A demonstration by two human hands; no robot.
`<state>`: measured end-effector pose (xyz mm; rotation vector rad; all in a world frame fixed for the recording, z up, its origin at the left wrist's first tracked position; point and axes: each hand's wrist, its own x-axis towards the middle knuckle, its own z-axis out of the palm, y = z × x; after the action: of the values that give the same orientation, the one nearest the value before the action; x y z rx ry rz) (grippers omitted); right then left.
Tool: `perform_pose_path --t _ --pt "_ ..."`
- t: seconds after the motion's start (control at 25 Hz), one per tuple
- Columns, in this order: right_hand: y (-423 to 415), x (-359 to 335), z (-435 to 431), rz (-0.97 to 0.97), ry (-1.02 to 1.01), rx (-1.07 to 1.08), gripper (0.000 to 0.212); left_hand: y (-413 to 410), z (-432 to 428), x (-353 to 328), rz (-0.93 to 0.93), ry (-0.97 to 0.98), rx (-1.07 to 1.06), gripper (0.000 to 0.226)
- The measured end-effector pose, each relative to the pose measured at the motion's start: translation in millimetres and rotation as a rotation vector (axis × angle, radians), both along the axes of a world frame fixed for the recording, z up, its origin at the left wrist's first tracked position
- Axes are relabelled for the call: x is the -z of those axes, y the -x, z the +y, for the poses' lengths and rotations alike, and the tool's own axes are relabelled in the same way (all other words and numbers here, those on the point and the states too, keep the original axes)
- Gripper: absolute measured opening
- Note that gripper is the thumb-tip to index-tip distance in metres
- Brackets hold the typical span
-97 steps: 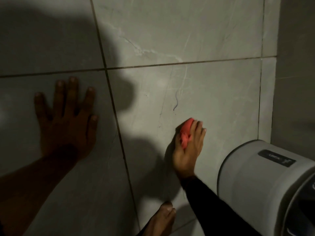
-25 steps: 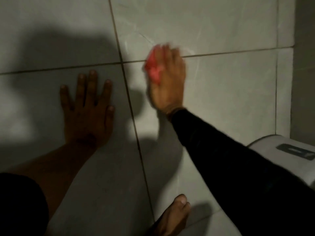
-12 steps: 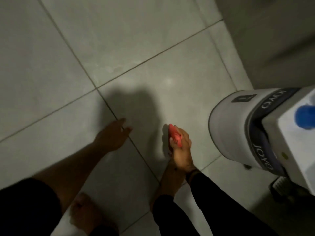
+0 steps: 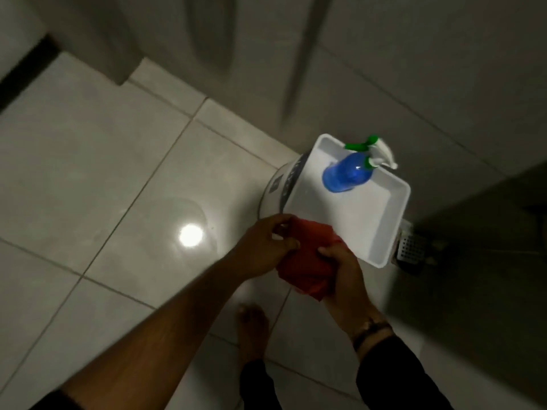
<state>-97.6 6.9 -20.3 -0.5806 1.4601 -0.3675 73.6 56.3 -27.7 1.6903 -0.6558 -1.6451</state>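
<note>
By the tray (image 4: 365, 221), left hand (image 4: 263, 247) now gripping red cloth (image 4: 305, 261)

No legible text, only blurred lettering on the white machine's (image 4: 273, 199) dark band (image 4: 291, 180)

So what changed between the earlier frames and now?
The left hand lifted off the floor tiles and now grips the red cloth together with the right hand, which stopped wiping; both are up beside the white tray. Unchanged: the right hand holds the cloth.
</note>
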Motion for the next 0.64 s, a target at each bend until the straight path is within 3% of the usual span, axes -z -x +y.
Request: perform_pose_path --t 0.16,0.36,0.52,0.64 --pt "22 11 -78 0.085 0.038 0.092 0.04 31 -104 -11 -0.234 -0.006 0.156 0.047" --pt "25 59 -136 0.297 0.035 -0.1 0.028 63 -157 30 -0.642 -0.169 0.313 0.037" --pt "22 90 -149 0.47 0.031 -0.269 0.047 68 -167 56 -0.81 -0.244 0.375 0.038" --pt "21 94 -147 0.644 0.116 -0.297 0.07 78 -160 65 -0.918 -0.114 0.418 0.054"
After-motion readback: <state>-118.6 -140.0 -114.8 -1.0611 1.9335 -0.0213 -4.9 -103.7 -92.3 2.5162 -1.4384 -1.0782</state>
